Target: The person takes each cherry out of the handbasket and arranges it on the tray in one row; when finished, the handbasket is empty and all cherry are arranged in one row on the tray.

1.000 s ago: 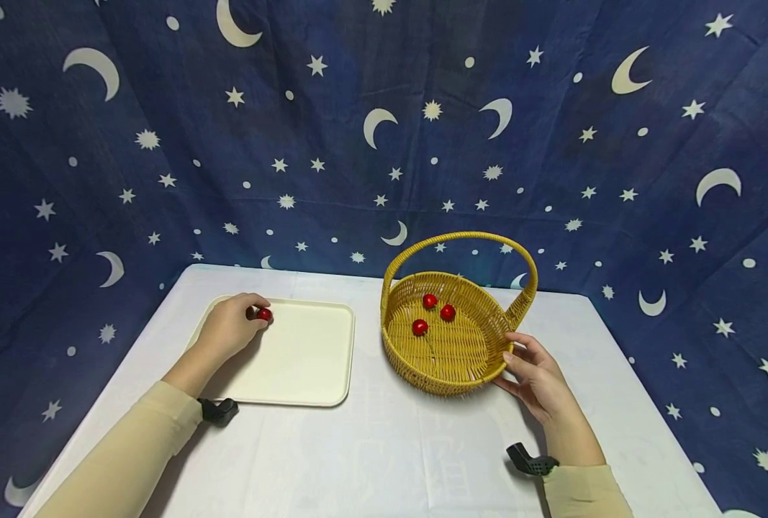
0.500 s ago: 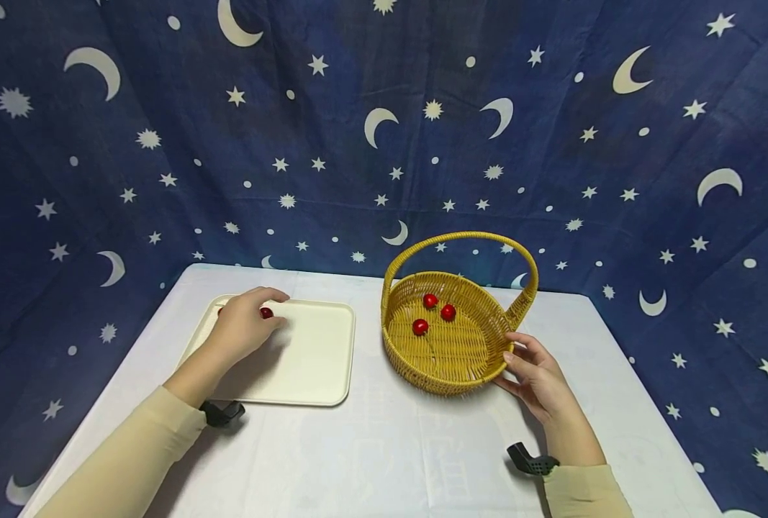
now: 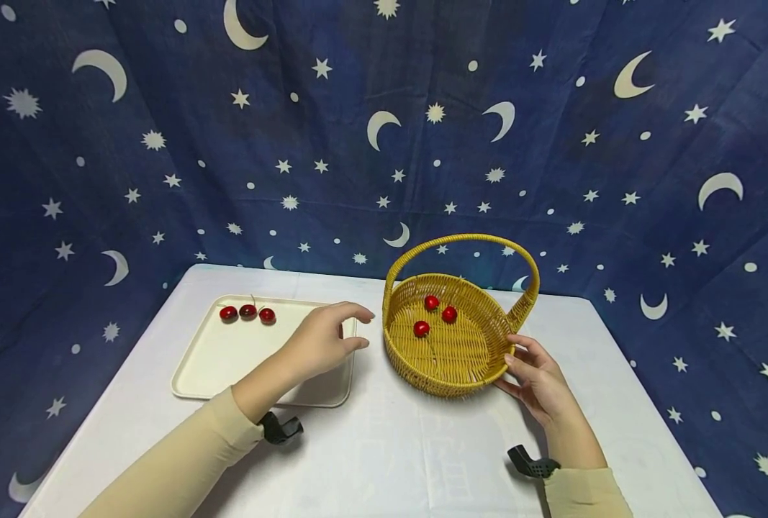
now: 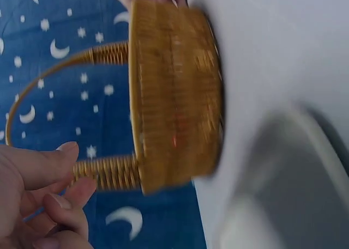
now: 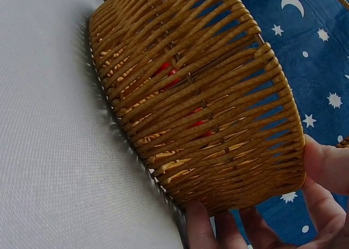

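My left hand hovers over the right side of the cream tray with nothing in it, thumb and fingers parted and pointing toward the basket. Three dark red cherries lie in a row in the tray's far left corner. To the right stands a yellow wicker basket with a tall arched handle; three brighter red cherries rest on its floor. My right hand grips the basket's right side, its thumb at the rim and other fingers against the outer wall.
Both tray and basket stand on a table with a white cloth. A dark blue curtain with moons and stars hangs behind and at both sides. The basket's handle arches high above its rim.
My left hand has let go of a cherry at the tray's far left and moved right toward the basket, uncovering the row of cherries. My right hand stays on the basket.
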### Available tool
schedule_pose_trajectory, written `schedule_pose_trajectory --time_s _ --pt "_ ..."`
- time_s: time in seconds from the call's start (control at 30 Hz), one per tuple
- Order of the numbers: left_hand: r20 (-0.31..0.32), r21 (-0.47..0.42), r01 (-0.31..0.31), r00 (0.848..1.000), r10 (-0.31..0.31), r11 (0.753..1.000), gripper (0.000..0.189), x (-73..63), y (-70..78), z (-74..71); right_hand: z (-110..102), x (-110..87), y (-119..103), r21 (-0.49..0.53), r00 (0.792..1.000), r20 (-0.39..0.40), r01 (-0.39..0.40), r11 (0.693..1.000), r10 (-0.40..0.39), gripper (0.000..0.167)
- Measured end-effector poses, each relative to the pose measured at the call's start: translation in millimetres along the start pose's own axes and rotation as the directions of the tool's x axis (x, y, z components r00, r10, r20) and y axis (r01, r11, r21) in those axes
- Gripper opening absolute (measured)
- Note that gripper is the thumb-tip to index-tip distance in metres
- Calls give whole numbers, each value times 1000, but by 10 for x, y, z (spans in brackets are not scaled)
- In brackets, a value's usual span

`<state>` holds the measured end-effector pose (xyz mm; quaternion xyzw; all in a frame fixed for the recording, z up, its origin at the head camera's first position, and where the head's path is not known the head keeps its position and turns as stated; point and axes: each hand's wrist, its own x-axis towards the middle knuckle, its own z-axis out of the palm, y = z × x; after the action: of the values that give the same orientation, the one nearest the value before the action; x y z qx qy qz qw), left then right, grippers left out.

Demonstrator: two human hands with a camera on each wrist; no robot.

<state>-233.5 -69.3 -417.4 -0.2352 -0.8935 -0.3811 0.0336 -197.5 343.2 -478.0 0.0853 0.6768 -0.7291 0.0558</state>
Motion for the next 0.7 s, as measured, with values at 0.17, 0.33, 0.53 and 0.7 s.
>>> schedule_pose_trajectory --time_s 0.17,0.33,0.53,0.7 --pt "63 -52 -27 998 31 998 47 163 257 248 1 12 14 8 1000 2 -2 1000 2 42" --pt "117 -122 -35 992 50 992 49 359 402 483 -1 24 24 14 1000 11 5 1000 -5 41" --pt "176 -112 14 984 6 994 53 590 430 747 -19 10 28 8 1000 6 -2 1000 2 39" --pt "193 -63 90 978 -76 994 57 744 463 859 -28 14 14 7 1000 10 1 1000 -1 40"
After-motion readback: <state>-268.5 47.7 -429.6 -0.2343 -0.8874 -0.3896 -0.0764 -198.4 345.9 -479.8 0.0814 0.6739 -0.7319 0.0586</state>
